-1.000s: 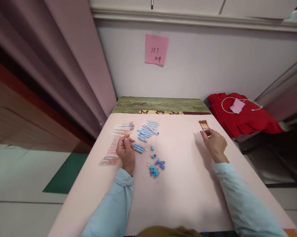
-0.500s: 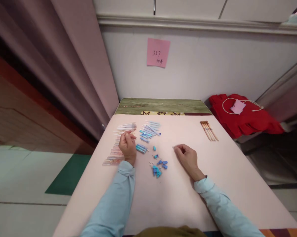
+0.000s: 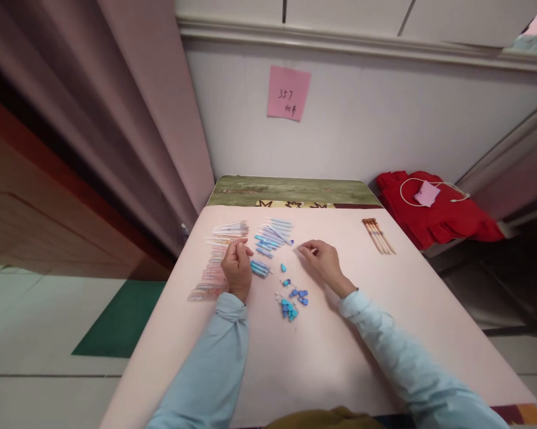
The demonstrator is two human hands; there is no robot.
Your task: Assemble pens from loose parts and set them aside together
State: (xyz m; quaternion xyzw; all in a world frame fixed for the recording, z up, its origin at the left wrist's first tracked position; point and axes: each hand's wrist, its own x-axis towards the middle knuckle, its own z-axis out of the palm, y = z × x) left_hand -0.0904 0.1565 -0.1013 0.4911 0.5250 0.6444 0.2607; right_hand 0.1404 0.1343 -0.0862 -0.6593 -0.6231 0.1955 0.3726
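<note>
My left hand (image 3: 236, 268) rests on the pink table (image 3: 340, 345) with its fingers curled, between a row of clear pen barrels (image 3: 212, 271) and a few blue pen parts (image 3: 260, 268); what it holds, if anything, is hidden. My right hand (image 3: 320, 262) lies just right of a fan of blue and white refills (image 3: 272, 233), fingers bent toward them and pinched loosely. A scatter of small blue caps (image 3: 292, 301) lies below both hands. Assembled brown pens (image 3: 378, 235) lie at the far right of the table.
A red cloth (image 3: 433, 208) with a white cord and a pink note lies on a surface to the right of the table. A pink sticky note (image 3: 288, 92) hangs on the wall. A green patterned surface (image 3: 290, 190) borders the table's far edge. Curtains hang at left.
My right hand left the brown pens at the far right and moved left across the table to the blue refills. My left hand stayed by the pen barrels.
</note>
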